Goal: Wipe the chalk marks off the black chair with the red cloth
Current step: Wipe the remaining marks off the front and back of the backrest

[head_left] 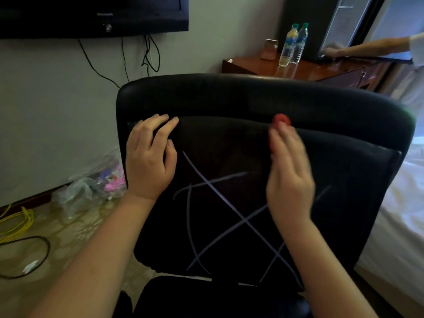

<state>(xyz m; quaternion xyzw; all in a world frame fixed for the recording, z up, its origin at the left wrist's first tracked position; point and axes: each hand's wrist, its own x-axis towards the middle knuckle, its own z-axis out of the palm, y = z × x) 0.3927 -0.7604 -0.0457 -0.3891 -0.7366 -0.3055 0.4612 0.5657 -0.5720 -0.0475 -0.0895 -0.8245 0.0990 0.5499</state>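
The black chair fills the middle of the view, its backrest facing me. Pale chalk marks cross the backrest in long lines that form an X with curved strokes beside it. My left hand rests on the upper left of the backrest, fingers bent, fingertips at the seam below the top pad. My right hand is blurred at the upper right of the marks and holds the red cloth. Only a small part of the cloth shows past the fingertips and along the hand's left edge.
A wall with a mounted TV and hanging cables is behind the chair. On the floor at left lie plastic bags and yellow cable. At back right, a wooden desk holds two bottles; another person's arm reaches there. A white bed is at right.
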